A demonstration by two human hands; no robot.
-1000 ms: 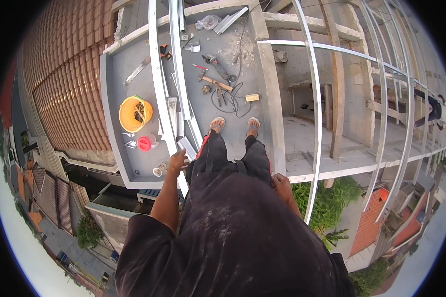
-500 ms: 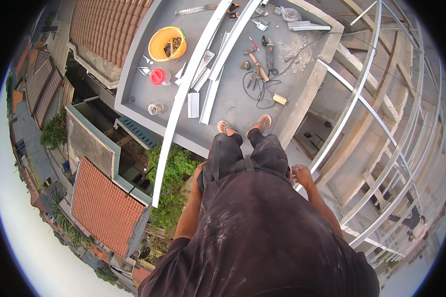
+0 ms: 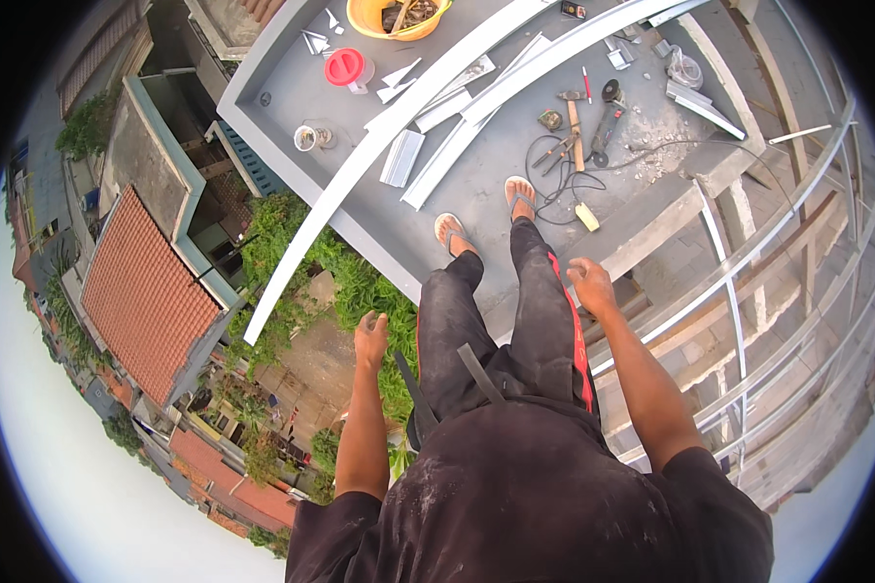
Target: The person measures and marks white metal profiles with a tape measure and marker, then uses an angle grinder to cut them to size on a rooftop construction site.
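My left hand [image 3: 370,340] hangs out to the side of my left leg, its fingers loosely bent and apart, with nothing seen in it. To the right of my right thigh is my right hand [image 3: 590,284], also loosely open and holding nothing. Ahead of my sandalled feet lie a hammer [image 3: 575,136], an angle grinder [image 3: 608,126] with its black cord, a pair of pliers [image 3: 554,152] and a pale yellow block [image 3: 586,217]. The long white metal profile [image 3: 340,185] crosses the ledge on the left, and another profile [image 3: 476,121] lies beside it.
A yellow bucket [image 3: 399,27] of scraps, a red-lidded jar [image 3: 346,68] and a clear cup [image 3: 306,138] stand at the left. The slab's edge [image 3: 379,264] drops to greenery below on my left. Metal framing [image 3: 724,272] and concrete beams span the open right side.
I have stepped forward with my right foot ahead of the left. Both hands have swung forward and outward from beside my hips, and the view has turned with my body.
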